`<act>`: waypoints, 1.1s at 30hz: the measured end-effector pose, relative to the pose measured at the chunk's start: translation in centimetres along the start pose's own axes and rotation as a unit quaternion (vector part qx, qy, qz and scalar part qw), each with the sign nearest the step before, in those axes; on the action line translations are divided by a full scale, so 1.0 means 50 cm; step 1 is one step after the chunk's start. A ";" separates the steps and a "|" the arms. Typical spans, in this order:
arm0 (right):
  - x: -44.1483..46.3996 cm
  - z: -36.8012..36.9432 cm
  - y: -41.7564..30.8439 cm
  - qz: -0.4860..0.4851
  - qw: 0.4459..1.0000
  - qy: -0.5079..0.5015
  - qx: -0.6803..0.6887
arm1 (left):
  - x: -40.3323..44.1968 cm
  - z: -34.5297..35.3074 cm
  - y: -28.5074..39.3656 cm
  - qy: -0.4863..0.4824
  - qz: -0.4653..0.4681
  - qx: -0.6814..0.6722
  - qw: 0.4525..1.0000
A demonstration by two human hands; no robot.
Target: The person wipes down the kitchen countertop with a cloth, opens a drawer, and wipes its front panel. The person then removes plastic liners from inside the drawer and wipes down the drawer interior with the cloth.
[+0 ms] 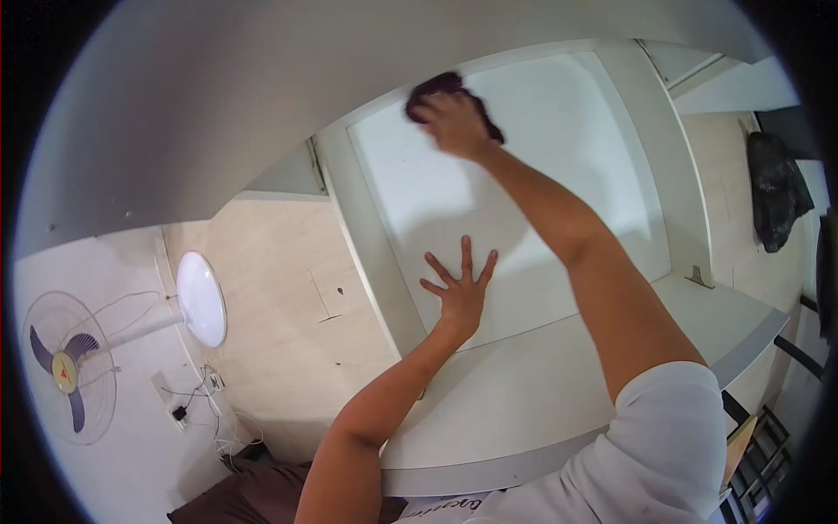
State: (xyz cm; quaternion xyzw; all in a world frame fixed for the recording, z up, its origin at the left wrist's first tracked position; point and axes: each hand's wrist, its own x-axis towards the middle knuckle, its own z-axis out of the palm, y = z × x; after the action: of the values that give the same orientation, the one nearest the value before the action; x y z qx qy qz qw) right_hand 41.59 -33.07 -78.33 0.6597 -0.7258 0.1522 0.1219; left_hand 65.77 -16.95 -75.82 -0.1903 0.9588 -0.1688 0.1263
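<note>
White shirt sleeve (pixel 659 419) lowest in view, on the right arm; dark script lettering on pale fabric at the bottom edge. Brown fabric (pixel 249 493) to the lower left. Directly ahead, a pulled-out white drawer (pixel 656 157), its front panel (pixel 506 393) nearest the person, grey along the edge.

Left hand (pixel 463 297): palm down over the near left part of the drawer bottom, fingers spread wide, nothing in its grasp. Right hand (pixel 456 122): farther in, toward the back left corner, fingers bent over a dark cloth (pixel 435 86). Fingers blurred; cannot tell whether they pinch it or only press it down. Cloth bunched, on the drawer bottom near the back wall, showing on 2 sides of the hand.

Beyond the drawer, a large pale cabinet (pixel 244 105) with 2 small dark dots low on its face. Left: light tiled floor (pixel 271 253), a fan (pixel 65 371) on a round white base, a wall outlet (pixel 179 413) with a black plug. Far right: a black plastic bag (pixel 777 192).
</note>
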 end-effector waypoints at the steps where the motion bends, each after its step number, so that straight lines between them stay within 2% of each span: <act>1: 0.037 0.006 -0.052 0.007 0.995 -0.028 0.095 | 0.001 0.008 0.001 0.019 -0.005 -0.004 1.000; 3: 0.098 0.022 -0.126 -0.010 0.986 -0.093 0.140 | 0.003 0.023 0.014 0.008 -0.030 -0.045 0.999; 5: 0.118 0.051 -0.173 -0.012 0.982 -0.099 0.157 | -0.001 0.025 0.018 -0.003 -0.054 -0.094 0.994; 6: 0.105 0.055 -0.173 -0.016 0.981 -0.106 0.160 | -0.003 0.018 0.012 -0.030 -0.037 -0.096 0.994; 9: 0.040 0.041 -0.146 -0.151 0.965 -0.094 0.191 | 0.002 -0.019 -0.014 -0.053 -0.025 -0.082 0.995; 10: -0.011 0.025 -0.148 -0.189 0.955 -0.100 0.204 | 0.008 -0.044 -0.043 -0.113 0.035 -0.120 0.986; 11: -0.060 -0.003 -0.155 -0.216 0.931 -0.130 0.262 | 0.008 -0.055 -0.065 -0.173 0.096 -0.159 0.967; 12: -0.121 -0.017 -0.167 -0.251 0.923 -0.110 0.270 | 0.016 -0.039 -0.087 -0.202 0.138 -0.265 0.933; 13: -0.180 -0.051 -0.179 -0.266 0.909 -0.124 0.295 | 0.013 -0.064 -0.117 -0.200 0.137 -0.269 0.932; 14: -0.238 -0.071 -0.195 -0.309 0.899 -0.153 0.271 | 0.011 -0.121 -0.157 -0.240 0.123 -0.367 0.890; 15: -0.290 -0.111 -0.220 -0.244 0.868 -0.265 0.343 | 0.009 -0.162 -0.185 -0.275 0.108 -0.461 0.837; 16: -0.346 -0.183 -0.217 -0.159 0.823 -0.271 0.473 | -0.005 -0.175 -0.190 -0.237 0.052 -0.437 0.866; 17: -0.393 -0.186 -0.203 -0.306 0.803 -0.242 0.449 | -0.019 -0.186 -0.199 -0.236 0.053 -0.442 0.864; 18: -0.422 -0.225 -0.174 -0.306 0.785 -0.268 0.468 | -0.037 -0.193 -0.212 -0.151 -0.005 -0.453 0.879; 19: -0.447 -0.239 -0.131 -0.291 0.806 -0.265 0.443 | -0.054 -0.192 -0.225 -0.065 -0.062 -0.457 0.885; 20: -0.463 -0.244 -0.072 -0.277 0.827 -0.262 0.414 | -0.068 -0.166 -0.230 -0.064 -0.059 -0.462 0.883; 21: -0.478 -0.227 -0.005 -0.239 0.868 -0.207 0.383 | -0.081 -0.121 -0.226 0.024 -0.066 -0.432 0.899; 22: -0.448 -0.251 0.057 -0.192 0.903 -0.217 0.317 | -0.082 -0.095 -0.222 0.116 -0.073 -0.400 0.906; 23: -0.443 -0.231 0.111 -0.070 0.948 -0.171 0.258 | -0.081 -0.091 -0.220 0.123 -0.072 -0.408 0.902; 24: -0.401 -0.231 0.155 0.003 0.968 -0.134 0.211 | -0.084 -0.087 -0.216 0.135 -0.060 -0.371 0.917; 25: -0.353 -0.231 0.178 0.030 0.980 -0.058 0.189 | -0.083 -0.087 -0.212 0.149 -0.050 -0.331 0.930; 26: -0.312 -0.204 0.191 0.047 0.989 0.008 0.137 | -0.079 -0.095 -0.209 0.167 -0.061 -0.369 0.912; 27: -0.271 -0.180 0.185 0.073 0.989 0.011 0.126 | -0.079 -0.095 -0.207 0.171 -0.060 -0.372 0.911; 28: -0.239 -0.133 0.164 0.067 0.996 0.013 0.059 | -0.082 -0.092 -0.209 0.171 -0.080 -0.400 0.897; 29: -0.207 -0.087 0.129 0.013 0.994 0.080 0.073 | -0.086 -0.089 -0.212 0.170 -0.100 -0.428 0.882; 30: -0.170 -0.066 0.068 -0.032 0.984 0.103 0.140 | -0.087 -0.089 -0.213 0.173 -0.097 -0.429 0.881; 31: -0.140 -0.051 -0.005 -0.054 0.989 0.043 0.134 | -0.085 -0.091 -0.215 0.171 -0.095 -0.415 0.888; 32: -0.119 -0.035 -0.077 -0.089 0.991 0.044 0.086 | -0.084 -0.093 -0.213 0.169 -0.093 -0.403 0.895; 33: -0.085 -0.045 -0.135 -0.137 0.980 -0.013 0.146 | -0.083 -0.093 -0.210 0.172 -0.087 -0.406 0.893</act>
State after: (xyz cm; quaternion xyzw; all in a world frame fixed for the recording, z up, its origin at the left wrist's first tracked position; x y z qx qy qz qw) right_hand 48.65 -28.87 -77.46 0.7654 -0.6000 0.2301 0.0344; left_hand 71.47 -23.13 -66.93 -0.2752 0.9302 0.1954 -0.1441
